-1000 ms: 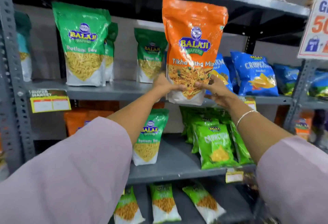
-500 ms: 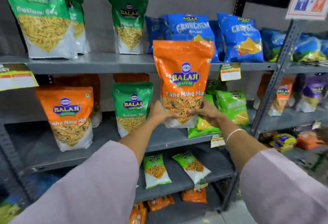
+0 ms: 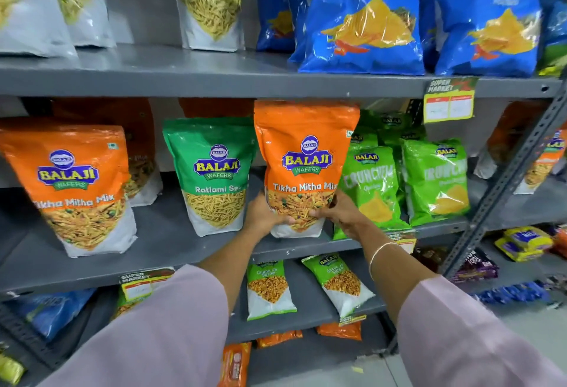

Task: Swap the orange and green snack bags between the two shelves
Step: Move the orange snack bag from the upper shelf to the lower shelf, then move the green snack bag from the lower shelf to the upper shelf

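Note:
An orange Tikha Mitha Mix bag (image 3: 303, 153) stands upright at the lower shelf (image 3: 171, 248), its base near the front edge. My left hand (image 3: 262, 216) grips its bottom left and my right hand (image 3: 339, 215) its bottom right. A green Ratlami Sev bag (image 3: 214, 172) stands just left of it. Another orange bag (image 3: 73, 184) stands at the far left of that shelf, with more orange bags behind. On the upper shelf (image 3: 214, 80) stand green Ratlami Sev bags (image 3: 211, 3), only their lower parts in view.
Blue Crunchem bags (image 3: 362, 18) fill the upper shelf's right side. Light green Crunchem bags (image 3: 435, 181) crowd the lower shelf right of the held bag. A grey slotted upright (image 3: 509, 178) stands at right. Small green packets (image 3: 270, 288) lie on the shelf below.
Both hands have carried the orange bag down from the upper shelf level to the lower shelf, in beside the green bag. The view has dropped and moved closer.

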`<state>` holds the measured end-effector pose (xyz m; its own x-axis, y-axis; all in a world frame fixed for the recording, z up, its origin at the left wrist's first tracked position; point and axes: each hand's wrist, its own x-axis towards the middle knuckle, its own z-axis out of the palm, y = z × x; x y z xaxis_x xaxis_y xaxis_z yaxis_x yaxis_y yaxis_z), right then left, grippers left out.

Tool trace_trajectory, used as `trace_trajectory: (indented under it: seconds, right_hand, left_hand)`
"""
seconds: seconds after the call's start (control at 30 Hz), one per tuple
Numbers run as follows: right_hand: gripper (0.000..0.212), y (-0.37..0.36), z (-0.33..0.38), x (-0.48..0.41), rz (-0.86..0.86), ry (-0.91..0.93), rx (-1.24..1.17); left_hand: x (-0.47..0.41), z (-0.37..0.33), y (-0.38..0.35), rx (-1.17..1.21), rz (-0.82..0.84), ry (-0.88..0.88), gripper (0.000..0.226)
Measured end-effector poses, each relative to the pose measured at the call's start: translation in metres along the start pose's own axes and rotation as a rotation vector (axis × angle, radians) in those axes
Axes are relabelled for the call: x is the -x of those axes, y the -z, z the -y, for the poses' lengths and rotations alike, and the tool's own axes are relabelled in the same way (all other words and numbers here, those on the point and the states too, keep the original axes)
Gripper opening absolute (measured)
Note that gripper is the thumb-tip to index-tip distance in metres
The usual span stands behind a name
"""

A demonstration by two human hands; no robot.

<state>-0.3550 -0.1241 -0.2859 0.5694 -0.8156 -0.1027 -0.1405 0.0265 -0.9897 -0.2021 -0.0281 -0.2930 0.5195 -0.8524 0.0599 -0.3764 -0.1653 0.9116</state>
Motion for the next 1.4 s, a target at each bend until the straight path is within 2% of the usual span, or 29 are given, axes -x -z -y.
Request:
trace_trajectory:
  seconds: [0.4,0.53,0.63,0.67,0.73,0.87,0.93,1.0,1.03,1.1,1.17,1.3,1.4]
  right_hand:
    - [0.066,0.0,-0.028,-0.046,0.026,-0.04,0.026]
    - [0.067,-0.002,-0.022,-0.043,0.048,-0.085,0.026]
    - [0.058,-0.005,-0.01,-0.039,0.097,-0.171,0.057]
    - [0.048,-0.003,-0.005,-0.037,0.097,-0.224,0.105]
    - [0.011,0.001,0.003,-0.033,0.1,-0.366,0.216]
    - [0.014,-0.007,0.01,-0.031,0.039,-0.55,0.331]
    - [0.017,-0.028,0.021,-0.029,0.163,-0.613,0.355]
    - [0.017,-0.054,0.03,-0.03,0.345,-0.604,0.452]
    - [0.016,-0.069,0.032,-0.032,0.379,-0.576,0.472]
    - [0.016,-0.096,0.029,-0.038,0.369,-0.49,0.437]
    - [0.027,-0.121,0.02,-0.042,0.323,-0.422,0.384]
    - [0.082,-0.157,0.002,-0.051,0.25,-0.358,0.341]
    - [0.094,-0.166,-0.014,-0.066,0.174,-0.288,0.175]
  left_hand:
    - [-0.035,0.037,-0.021,0.02,-0.008,0.071,0.082]
    - [-0.035,0.033,-0.019,0.035,0.026,0.151,0.086]
    - [-0.035,0.028,-0.017,0.037,0.075,0.269,0.086]
    - [-0.033,0.024,-0.013,0.042,0.092,0.304,0.083]
    - [-0.028,0.018,-0.004,0.034,0.115,0.372,0.076]
    - [-0.017,0.024,0.034,-0.01,0.154,0.554,0.079]
    - [-0.013,0.031,0.06,-0.069,0.155,0.596,0.076]
    - [-0.011,0.041,0.087,-0.083,0.107,0.591,0.065]
    - [-0.01,0.047,0.101,-0.08,0.077,0.592,0.063]
    - [-0.011,0.063,0.125,-0.108,0.024,0.598,0.074]
    - [-0.015,0.078,0.143,-0.139,-0.016,0.581,0.084]
    - [-0.017,0.099,0.156,-0.062,-0.028,0.464,0.096]
    - [-0.023,0.105,0.154,-0.021,-0.038,0.385,0.096]
